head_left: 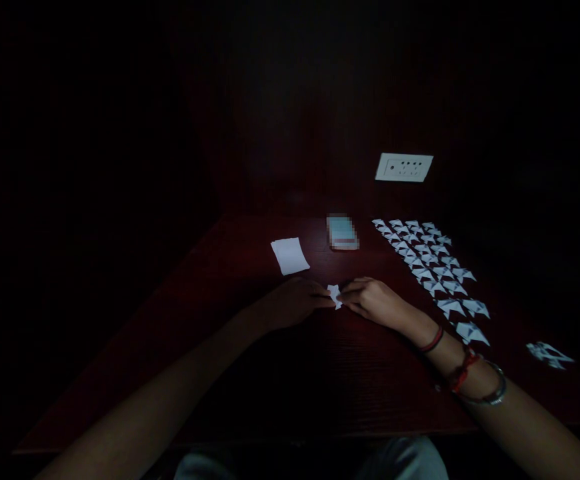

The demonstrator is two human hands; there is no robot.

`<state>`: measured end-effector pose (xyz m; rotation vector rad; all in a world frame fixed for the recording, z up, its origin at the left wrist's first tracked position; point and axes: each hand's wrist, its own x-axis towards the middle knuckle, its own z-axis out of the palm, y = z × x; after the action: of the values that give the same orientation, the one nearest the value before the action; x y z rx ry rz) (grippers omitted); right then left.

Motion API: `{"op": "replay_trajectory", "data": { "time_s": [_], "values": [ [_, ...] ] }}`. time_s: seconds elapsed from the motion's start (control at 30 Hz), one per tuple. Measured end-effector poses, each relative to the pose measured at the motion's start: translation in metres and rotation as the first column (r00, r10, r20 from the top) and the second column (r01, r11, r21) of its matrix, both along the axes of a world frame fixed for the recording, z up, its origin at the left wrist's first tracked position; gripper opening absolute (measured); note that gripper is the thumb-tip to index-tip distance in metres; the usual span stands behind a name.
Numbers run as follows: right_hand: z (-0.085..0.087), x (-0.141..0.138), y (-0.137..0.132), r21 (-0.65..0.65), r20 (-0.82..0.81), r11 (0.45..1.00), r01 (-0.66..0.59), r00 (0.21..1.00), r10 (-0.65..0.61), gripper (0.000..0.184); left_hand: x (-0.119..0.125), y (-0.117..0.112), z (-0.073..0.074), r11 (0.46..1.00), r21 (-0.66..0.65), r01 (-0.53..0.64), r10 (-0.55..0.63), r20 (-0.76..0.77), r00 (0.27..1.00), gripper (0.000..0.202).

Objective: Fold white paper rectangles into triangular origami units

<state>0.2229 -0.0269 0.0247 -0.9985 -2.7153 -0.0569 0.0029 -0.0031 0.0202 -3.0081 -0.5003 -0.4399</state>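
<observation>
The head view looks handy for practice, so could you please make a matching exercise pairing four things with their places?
1. small folded paper
2. white sheets
3. wall socket
4. rows of folded papers

A. on the wall
B. on the table, right side
C. just beyond the left hand
D. between the fingers of left and right hand

Pairs: 1-D, 2-C, 3-A, 4-B

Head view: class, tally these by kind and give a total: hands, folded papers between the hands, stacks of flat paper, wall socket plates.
Left hand and right hand: 2
Folded paper between them: 1
Paper stack: 1
Wall socket plate: 1
Total: 5
</observation>
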Motion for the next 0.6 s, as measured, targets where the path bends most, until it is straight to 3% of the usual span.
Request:
{"op": "replay_trajectory", "data": {
  "time_s": [0.23,0.33,0.47,0.6],
  "values": [
    [0.006,0.005,0.000,-0.111,-0.108,0.984,-0.138,0.986,0.127,0.026,0.001,-0.011,0.008,0.999,0.024,0.025,-0.024,-0.064,0.998,0.034],
    [0.008,0.004,-0.001,-0.135,-0.119,0.982,-0.130,0.986,0.114,0.027,0.001,-0.013,0.007,1.000,0.008,0.006,-0.005,-0.061,0.998,0.035],
    [0.008,0.000,-0.005,-0.065,-0.131,0.996,-0.067,0.990,0.058,0.020,-0.002,-0.011,0.003,0.999,-0.041,-0.016,0.014,-0.032,0.999,0.038],
    [0.010,-0.002,-0.009,-0.104,-0.079,0.987,-0.121,0.990,0.113,0.019,-0.004,-0.008,-0.002,0.997,-0.072,-0.022,0.020,-0.034,0.999,0.038]
  ]
}}
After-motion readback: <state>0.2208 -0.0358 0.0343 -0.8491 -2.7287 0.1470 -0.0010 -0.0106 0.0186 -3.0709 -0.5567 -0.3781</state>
